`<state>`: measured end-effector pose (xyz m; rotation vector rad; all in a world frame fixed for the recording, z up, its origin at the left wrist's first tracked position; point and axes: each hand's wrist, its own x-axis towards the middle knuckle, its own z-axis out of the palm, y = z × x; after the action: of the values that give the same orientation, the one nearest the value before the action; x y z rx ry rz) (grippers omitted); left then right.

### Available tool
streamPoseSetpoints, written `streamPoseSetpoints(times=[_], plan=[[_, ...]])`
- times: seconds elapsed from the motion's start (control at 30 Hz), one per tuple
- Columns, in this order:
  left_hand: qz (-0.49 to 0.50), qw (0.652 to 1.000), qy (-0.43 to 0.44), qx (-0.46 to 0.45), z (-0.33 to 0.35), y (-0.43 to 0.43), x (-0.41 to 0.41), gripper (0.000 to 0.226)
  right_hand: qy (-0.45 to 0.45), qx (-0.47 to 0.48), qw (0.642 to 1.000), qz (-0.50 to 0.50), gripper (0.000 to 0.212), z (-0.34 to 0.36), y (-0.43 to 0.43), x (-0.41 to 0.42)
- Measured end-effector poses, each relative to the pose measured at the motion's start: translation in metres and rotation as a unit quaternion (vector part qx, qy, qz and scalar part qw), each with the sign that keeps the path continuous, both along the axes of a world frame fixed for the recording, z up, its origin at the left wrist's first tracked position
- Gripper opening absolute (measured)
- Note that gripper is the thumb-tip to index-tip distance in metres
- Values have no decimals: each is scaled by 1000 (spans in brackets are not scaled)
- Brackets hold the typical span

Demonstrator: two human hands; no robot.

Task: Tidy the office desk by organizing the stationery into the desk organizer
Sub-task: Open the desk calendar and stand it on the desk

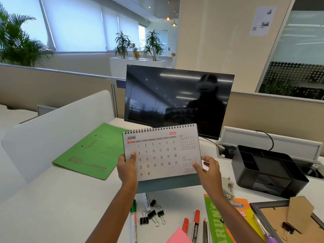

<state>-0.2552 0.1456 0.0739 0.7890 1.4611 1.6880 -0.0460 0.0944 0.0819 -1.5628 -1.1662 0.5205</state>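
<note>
Head view: both hands (127, 168) grip the desk calendar (162, 153).

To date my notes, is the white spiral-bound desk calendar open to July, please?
No, the white desk calendar is headed June 2026.

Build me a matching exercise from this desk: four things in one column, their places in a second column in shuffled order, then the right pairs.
Things
1. desk calendar
2. green folder
3. desk organizer
4. binder clips

Places
A. lying flat on the left of the desk
B. standing on the right of the desk
C. held up by the left hand and the right hand
D. lying loose beside a green marker

Pairs: 1-C, 2-A, 3-B, 4-D.
</note>
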Motion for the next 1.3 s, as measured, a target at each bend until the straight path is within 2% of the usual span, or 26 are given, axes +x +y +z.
streamPoseSetpoints(times=[0.2,0.43,0.67,0.87,1.03,1.13,1.2,1.3], plan=[[-24,1000,3,18,2,1,0,11,-33,18,999,-32,35,4,-1,4],[-45,999,8,27,7,5,-11,10,5,33,999,6,20,13,-3,3],[-35,994,97,31,6,8,-22,15,9,60,998,7,18,11,-6,-9],[-67,982,174,42,9,8,-22,25,46,53,997,25,20,16,-1,-22],[-100,977,171,72,19,11,-24,28,86,66,993,52,10,18,-2,-20],[-80,981,163,67,20,10,-23,44,106,77,989,65,10,21,-1,-20],[-58,990,126,38,18,8,-23,51,118,86,986,78,9,24,0,-20],[-72,993,86,25,8,6,-24,33,125,100,983,89,6,28,0,-19]])
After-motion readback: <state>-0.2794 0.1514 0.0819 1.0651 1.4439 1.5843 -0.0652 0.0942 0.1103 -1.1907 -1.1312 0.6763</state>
